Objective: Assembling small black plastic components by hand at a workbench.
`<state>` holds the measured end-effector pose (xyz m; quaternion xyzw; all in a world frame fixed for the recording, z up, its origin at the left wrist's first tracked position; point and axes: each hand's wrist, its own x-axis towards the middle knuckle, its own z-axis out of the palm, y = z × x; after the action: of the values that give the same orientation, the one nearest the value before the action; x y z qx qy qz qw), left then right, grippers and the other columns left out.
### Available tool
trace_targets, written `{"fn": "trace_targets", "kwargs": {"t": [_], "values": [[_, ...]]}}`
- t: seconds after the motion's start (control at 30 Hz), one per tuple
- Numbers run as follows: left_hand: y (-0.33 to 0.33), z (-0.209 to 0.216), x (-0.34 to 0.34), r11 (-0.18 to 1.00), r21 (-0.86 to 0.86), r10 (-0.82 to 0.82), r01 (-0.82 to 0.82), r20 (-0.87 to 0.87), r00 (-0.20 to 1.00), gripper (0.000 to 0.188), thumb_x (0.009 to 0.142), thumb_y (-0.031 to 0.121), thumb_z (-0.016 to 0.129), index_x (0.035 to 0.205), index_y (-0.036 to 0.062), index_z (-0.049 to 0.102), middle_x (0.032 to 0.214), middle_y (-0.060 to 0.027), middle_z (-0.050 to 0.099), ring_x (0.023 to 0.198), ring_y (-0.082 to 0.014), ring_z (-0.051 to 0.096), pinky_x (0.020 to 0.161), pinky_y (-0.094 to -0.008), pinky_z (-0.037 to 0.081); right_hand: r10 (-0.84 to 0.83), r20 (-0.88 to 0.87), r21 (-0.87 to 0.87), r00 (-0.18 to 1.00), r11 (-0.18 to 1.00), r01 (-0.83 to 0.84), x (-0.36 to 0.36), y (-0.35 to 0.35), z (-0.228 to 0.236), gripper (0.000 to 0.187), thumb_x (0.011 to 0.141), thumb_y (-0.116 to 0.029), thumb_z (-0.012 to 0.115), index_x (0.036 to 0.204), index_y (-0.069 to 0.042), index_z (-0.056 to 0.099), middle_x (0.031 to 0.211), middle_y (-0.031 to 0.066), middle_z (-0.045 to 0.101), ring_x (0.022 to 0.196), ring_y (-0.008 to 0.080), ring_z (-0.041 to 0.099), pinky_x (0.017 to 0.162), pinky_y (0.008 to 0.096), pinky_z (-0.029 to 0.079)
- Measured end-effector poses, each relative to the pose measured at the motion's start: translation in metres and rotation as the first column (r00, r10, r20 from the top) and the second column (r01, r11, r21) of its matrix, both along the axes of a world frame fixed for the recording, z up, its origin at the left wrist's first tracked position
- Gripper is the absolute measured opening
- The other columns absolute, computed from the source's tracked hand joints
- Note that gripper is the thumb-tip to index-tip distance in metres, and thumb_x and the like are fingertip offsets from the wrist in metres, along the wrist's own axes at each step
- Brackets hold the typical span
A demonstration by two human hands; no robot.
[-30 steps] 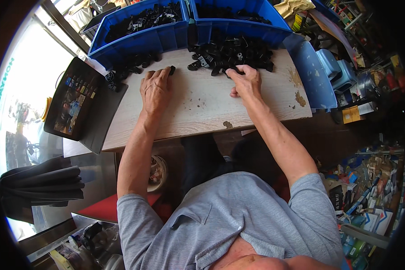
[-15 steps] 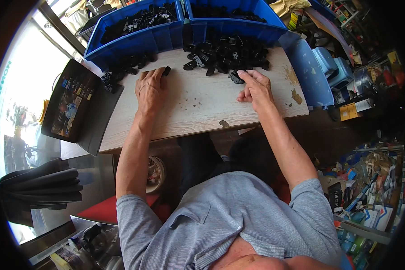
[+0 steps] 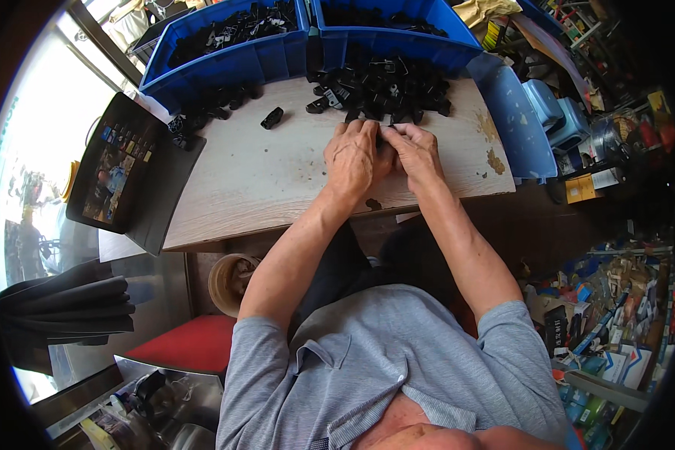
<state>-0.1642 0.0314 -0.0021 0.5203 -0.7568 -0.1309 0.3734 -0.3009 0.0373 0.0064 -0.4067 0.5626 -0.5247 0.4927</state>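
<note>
A: Where were the black parts?
B: A loose black part [image 3: 271, 118] lay alone on the table [image 3: 225, 195], left of both hands. A heap of black parts [image 3: 382, 88] lay just beyond the fingertips.

A: State the grip of the left hand [image 3: 352, 156].
B: Its fingers were bent and drawn together, pointing to the far side, with the back of the hand uppermost. Whether it held a part could not be told; the palm was hidden.

A: And the right hand [image 3: 416, 154]?
B: It met the left hand at the fingertips, fingers curled inward, with little gap showing. Anything pinched between the two hands was too covered to identify.

A: List the surroundings.
B: The left blue bin [image 3: 262, 64] and right blue bin [image 3: 397, 46] stood at the far edge, both containing black parts. A smaller black cluster [image 3: 217, 103] lay before the left bin. A tablet [image 3: 116, 172] leaned at far left.
</note>
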Motion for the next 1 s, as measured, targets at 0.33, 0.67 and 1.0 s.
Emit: {"fn": "trace_targets", "kwargs": {"t": [0.33,0.67,1.0], "values": [[-0.006,-0.012,0.016,0.992,-0.124,-0.022,-0.005,-0.221,0.975,0.049,0.08,-0.006,0.057,0.127,0.0058,0.064,0.123,-0.0165,0.067,0.107,-0.0397,0.065,0.093,-0.0444,0.054,0.004,0.012,0.241,1.0,0.971,-0.007,-0.007,0.002,0.027,0.032,0.088,-0.026,0.079,0.109,-0.004,0.07,0.056,-0.0013,0.052,0.046,0.0124,0.052,0.049,0.0329,0.055],[-0.011,0.007,0.051,0.906,-0.34,0.16,-0.251,-0.274,0.948,0.027,0.089,0.006,0.067,0.115,0.0065,0.069,0.112,-0.0131,0.071,0.102,-0.0347,0.066,0.09,-0.0415,0.052,-0.026,-0.075,0.259,0.997,0.965,0.044,-0.02,0.006,0.028,0.049,0.085,-0.02,0.078,0.128,-0.003,0.061,0.058,0.0014,0.052,0.053,0.0173,0.062,0.052,0.0357,0.06],[-0.04,-0.004,0.134,0.941,-0.135,0.339,-0.311,0.325,0.883,0.031,0.089,0.022,0.07,0.118,0.0129,0.071,0.116,-0.0074,0.071,0.107,-0.0334,0.063,0.093,-0.0427,0.051,-0.085,-0.158,0.281,0.984,0.951,0.128,-0.015,0.003,0.028,0.042,0.083,-0.011,0.077,0.119,0.001,0.058,0.08,0.0115,0.063,0.054,0.0179,0.062,0.045,0.0334,0.056]]}}
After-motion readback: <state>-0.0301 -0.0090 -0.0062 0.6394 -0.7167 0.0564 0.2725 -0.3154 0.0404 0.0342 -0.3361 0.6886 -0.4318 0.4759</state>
